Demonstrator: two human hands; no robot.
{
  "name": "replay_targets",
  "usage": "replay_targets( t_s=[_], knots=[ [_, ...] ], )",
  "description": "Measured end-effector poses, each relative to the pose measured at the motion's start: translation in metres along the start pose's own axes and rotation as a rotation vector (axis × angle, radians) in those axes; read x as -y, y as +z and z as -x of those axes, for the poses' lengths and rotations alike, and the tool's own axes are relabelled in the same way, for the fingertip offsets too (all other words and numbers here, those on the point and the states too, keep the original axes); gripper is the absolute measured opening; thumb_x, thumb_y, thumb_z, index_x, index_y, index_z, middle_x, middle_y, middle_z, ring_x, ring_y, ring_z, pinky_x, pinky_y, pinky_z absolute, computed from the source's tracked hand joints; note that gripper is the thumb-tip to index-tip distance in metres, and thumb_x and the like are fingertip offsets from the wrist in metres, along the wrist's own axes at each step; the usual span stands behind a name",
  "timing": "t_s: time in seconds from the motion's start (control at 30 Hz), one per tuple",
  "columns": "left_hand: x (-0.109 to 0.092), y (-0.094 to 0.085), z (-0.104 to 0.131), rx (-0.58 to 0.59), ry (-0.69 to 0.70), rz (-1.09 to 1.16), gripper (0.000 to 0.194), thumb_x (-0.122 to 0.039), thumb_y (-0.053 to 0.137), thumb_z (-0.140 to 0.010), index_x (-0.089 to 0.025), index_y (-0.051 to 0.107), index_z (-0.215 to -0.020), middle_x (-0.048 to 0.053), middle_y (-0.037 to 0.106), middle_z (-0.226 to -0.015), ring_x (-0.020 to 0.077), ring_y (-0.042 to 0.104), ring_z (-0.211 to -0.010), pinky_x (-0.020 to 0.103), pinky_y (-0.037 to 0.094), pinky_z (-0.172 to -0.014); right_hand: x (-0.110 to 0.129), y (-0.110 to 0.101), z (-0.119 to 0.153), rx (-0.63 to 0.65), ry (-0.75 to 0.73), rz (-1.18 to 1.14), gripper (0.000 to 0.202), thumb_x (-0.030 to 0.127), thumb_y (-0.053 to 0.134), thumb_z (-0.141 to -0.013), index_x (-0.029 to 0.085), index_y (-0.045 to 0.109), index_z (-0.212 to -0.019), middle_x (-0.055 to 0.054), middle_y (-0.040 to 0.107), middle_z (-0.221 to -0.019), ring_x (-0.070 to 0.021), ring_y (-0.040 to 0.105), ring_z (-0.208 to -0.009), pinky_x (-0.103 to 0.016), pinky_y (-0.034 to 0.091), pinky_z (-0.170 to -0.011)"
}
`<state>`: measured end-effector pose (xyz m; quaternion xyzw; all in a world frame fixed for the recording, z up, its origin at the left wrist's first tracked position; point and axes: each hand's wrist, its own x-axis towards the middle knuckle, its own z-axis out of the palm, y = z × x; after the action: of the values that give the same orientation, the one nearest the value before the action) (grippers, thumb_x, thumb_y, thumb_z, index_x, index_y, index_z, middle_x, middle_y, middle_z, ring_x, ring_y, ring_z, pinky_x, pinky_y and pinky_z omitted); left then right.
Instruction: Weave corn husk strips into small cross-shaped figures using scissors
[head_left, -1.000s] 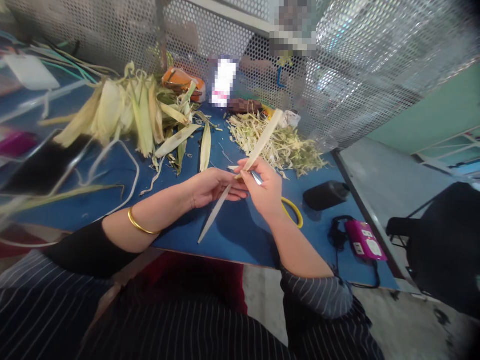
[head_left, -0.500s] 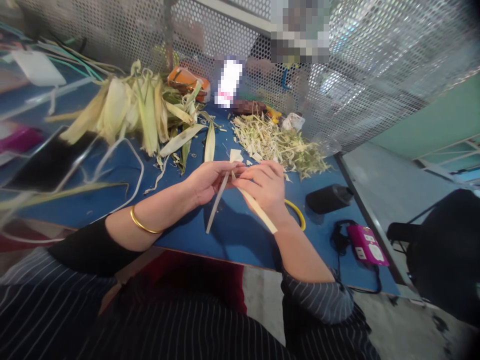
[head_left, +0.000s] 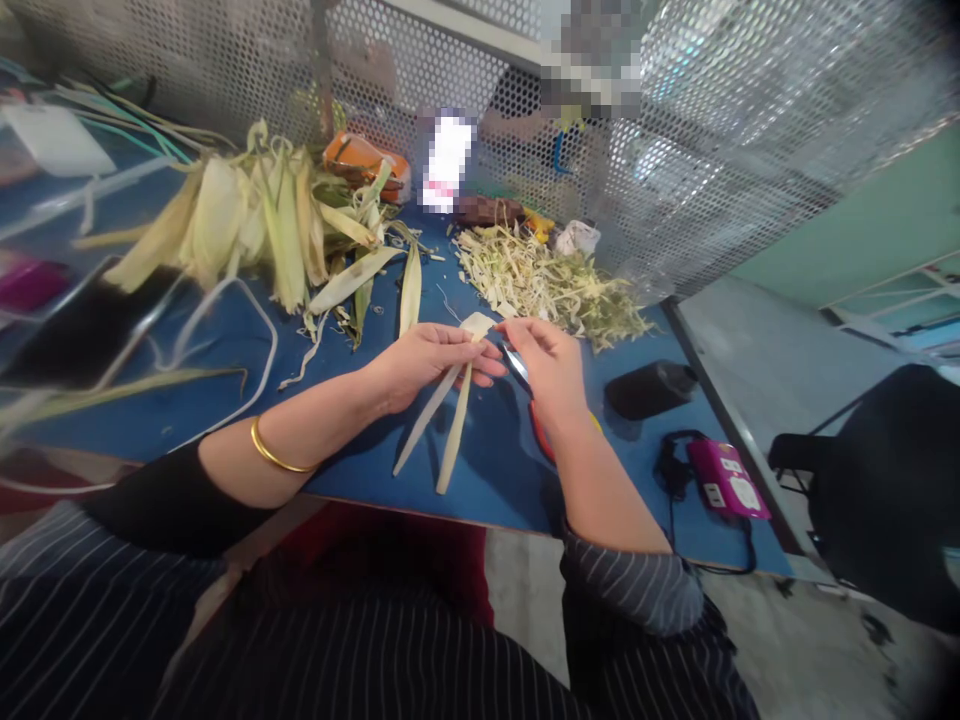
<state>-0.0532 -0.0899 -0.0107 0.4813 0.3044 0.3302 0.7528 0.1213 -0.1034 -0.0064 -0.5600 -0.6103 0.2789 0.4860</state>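
My left hand [head_left: 442,358] pinches a folded, pale corn husk strip [head_left: 475,324] between thumb and fingers. Two narrow tails of it hang down over the blue table [head_left: 510,490]. The thumb and index finger of my right hand [head_left: 547,365] close at the upper right end of the fold; the other fingers are curled. Beneath this hand show the silver blades of what look like scissors [head_left: 517,368], with red and yellow handles partly covered by my wrist. They appear to lie on the table.
A bundle of corn husks [head_left: 232,225] lies at the left, and a heap of shredded husk [head_left: 532,270] at the back. A phone [head_left: 447,160] leans against the mesh screen. A black bottle [head_left: 649,390] and a pink power socket [head_left: 727,478] are at the right.
My right hand has turned and opened away from the strip's middle to its end. The right tail now hangs beside the left one instead of lying along my wrist. Blades and red handle have come into sight.
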Motion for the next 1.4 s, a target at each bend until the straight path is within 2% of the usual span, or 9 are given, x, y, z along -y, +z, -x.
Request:
replay_targets(
  t_s=[0.13,0.23,0.43,0.6,0.73,0.93,1.1,1.23,1.4],
  knots=[
    [0.003,0.003,0.0,0.058,-0.079,-0.092,0.026,-0.031,0.064,-0.081,-0.01,0.069,-0.096,0.014,0.072,-0.096,0.0152,0.068,-0.077,0.022,0.046,-0.058,-0.009,0.004,-0.003,0.137,0.262,-0.211,0.035,0.054,0.06,-0.075,0.019,0.061,-0.07,0.001,0.055,-0.063,-0.0105,0.048,-0.055,-0.026,0.042,-0.056],
    [0.005,0.004,0.0,0.063,-0.141,-0.133,0.029,-0.033,0.065,-0.079,-0.01,0.069,-0.095,0.015,0.072,-0.096,0.0159,0.068,-0.077,0.02,0.042,-0.052,-0.011,0.006,-0.003,0.175,0.325,-0.277,0.03,0.048,0.065,-0.071,0.019,0.056,-0.069,0.006,0.042,-0.053,-0.0084,0.038,-0.048,-0.024,0.036,-0.049],
    [0.007,0.004,-0.001,0.044,-0.188,-0.236,0.029,-0.033,0.064,-0.076,-0.012,0.07,-0.096,0.014,0.072,-0.099,0.0171,0.068,-0.08,0.018,0.035,-0.044,0.0,0.004,0.001,-0.023,-0.085,0.001,0.02,0.034,0.063,-0.075,0.02,0.054,-0.064,0.002,0.05,-0.063,-0.0119,0.047,-0.061,-0.027,0.041,-0.063],
    [0.009,0.007,-0.001,0.069,-0.194,-0.357,0.022,-0.027,0.062,-0.075,-0.013,0.07,-0.089,0.012,0.073,-0.094,0.0167,0.067,-0.074,0.019,0.039,-0.045,0.005,0.008,0.006,0.081,-0.385,0.275,0.015,0.03,0.056,-0.082,0.021,0.055,-0.07,-0.002,0.059,-0.077,-0.0159,0.055,-0.078,-0.031,0.043,-0.08],
    [0.016,0.008,-0.002,0.164,-0.175,-0.348,0.018,-0.025,0.061,-0.076,-0.012,0.069,-0.085,0.013,0.072,-0.09,0.0166,0.067,-0.071,0.021,0.044,-0.049,0.003,0.015,0.009,0.202,-0.327,0.224,0.015,0.028,0.055,-0.082,0.021,0.057,-0.069,0.0,0.059,-0.073,-0.0144,0.054,-0.073,-0.028,0.044,-0.074],
    [0.017,0.005,-0.004,0.266,-0.205,-0.232,0.031,-0.038,0.058,-0.082,-0.011,0.07,-0.092,0.015,0.072,-0.094,0.017,0.067,-0.071,0.022,0.045,-0.05,-0.005,0.015,0.004,0.264,-0.054,0.011,0.024,0.04,0.052,-0.084,0.02,0.061,-0.074,0.001,0.06,-0.07,-0.0133,0.055,-0.067,-0.026,0.044,-0.066],
    [0.007,-0.001,-0.003,0.207,-0.193,-0.12,0.035,-0.039,0.057,-0.084,-0.009,0.07,-0.093,0.019,0.071,-0.096,0.0176,0.067,-0.069,0.023,0.046,-0.05,-0.003,0.004,-0.001,0.363,-0.141,0.223,0.043,0.049,0.036,-0.092,0.02,0.064,-0.076,0.0,0.062,-0.07,-0.0124,0.056,-0.066,-0.025,0.041,-0.066],
    [0.003,-0.001,-0.002,0.145,-0.206,-0.07,0.03,-0.033,0.056,-0.085,-0.008,0.07,-0.091,0.018,0.071,-0.096,0.0181,0.068,-0.071,0.023,0.047,-0.051,0.003,-0.001,0.001,0.314,-0.25,0.308,0.031,0.042,0.046,-0.089,0.02,0.066,-0.078,0.0,0.065,-0.073,-0.0125,0.055,-0.067,-0.024,0.039,-0.065],
    [0.001,-0.002,-0.003,0.076,-0.198,-0.022,0.029,-0.034,0.055,-0.086,-0.009,0.069,-0.09,0.017,0.07,-0.1,0.0185,0.068,-0.075,0.022,0.046,-0.05,0.005,-0.003,0.003,0.235,-0.228,0.235,0.02,0.036,0.054,-0.086,0.021,0.067,-0.082,0.001,0.064,-0.069,-0.0116,0.054,-0.061,-0.024,0.039,-0.061]
  ],
)
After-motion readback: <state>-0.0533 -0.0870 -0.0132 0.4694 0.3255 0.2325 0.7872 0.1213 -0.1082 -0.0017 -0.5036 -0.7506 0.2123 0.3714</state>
